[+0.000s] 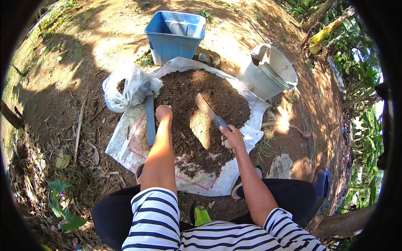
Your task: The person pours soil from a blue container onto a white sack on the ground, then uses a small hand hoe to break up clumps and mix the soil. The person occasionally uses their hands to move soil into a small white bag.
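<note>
A broad heap of dark, crumbly soil point(179, 91) lies on a flattened white woven sack point(122, 150) in front of me. My right hand point(233, 138) grips the dark wrapped handle of a hand trowel point(205, 106). Its narrow, soil-coloured blade points up and left over the heap. At the heap's left edge, my left hand point(164, 113) is curled into a fist against the soil; whether anything is inside it is hidden. Just left of that hand lies a long, flat blue-grey strip point(150, 122), its far end beside a knotted clear plastic bag point(127, 89).
A blue rectangular plastic tub point(176, 42) stands beyond the sack. To the right leans a dirty white bucket point(267, 72), its mouth tilted toward the right. Dry leaves and stalks point(80, 128) litter the ground at left. A blue shoe-like item point(322, 182) lies near my right knee.
</note>
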Tool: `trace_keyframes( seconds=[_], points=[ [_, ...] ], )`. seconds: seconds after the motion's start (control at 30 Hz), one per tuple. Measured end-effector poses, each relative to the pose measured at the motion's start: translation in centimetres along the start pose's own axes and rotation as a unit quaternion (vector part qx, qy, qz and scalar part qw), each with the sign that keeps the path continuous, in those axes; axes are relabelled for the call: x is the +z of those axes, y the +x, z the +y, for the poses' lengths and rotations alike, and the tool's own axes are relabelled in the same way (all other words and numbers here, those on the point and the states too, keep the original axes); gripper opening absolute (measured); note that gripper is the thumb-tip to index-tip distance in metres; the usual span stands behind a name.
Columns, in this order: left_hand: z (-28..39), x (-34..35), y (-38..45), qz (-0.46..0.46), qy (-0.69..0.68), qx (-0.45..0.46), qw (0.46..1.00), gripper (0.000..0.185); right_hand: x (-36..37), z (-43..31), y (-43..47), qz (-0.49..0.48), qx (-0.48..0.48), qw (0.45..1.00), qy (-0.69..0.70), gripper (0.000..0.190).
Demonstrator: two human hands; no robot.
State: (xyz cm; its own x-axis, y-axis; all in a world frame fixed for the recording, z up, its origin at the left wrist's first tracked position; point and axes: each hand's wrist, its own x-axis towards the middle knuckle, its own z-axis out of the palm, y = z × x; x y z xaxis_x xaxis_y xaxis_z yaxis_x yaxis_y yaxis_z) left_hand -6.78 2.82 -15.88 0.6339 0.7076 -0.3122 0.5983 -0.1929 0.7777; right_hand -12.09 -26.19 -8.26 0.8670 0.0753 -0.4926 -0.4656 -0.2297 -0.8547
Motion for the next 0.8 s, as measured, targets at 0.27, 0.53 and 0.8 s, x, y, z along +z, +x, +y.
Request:
trace_keyframes(
  seconds=[0.27,0.53,0.8],
  points=[
    [4.3,-10.9,2.6,-0.062,-0.485,-0.03,0.872,0.012,4.2,-1.6,-2.8,-0.058,-0.057,0.997,0.021,0.033],
    [7.3,-17.7,1.4,-0.039,-0.427,0.033,0.903,0.014,10.3,-5.0,-4.1,-0.105,-0.088,0.991,0.003,0.042],
    [-1.4,-8.2,-1.2,-0.031,-0.367,-0.15,0.917,0.014,10.6,-2.8,-1.6,-0.069,-0.126,0.989,-0.037,0.036]
  ],
)
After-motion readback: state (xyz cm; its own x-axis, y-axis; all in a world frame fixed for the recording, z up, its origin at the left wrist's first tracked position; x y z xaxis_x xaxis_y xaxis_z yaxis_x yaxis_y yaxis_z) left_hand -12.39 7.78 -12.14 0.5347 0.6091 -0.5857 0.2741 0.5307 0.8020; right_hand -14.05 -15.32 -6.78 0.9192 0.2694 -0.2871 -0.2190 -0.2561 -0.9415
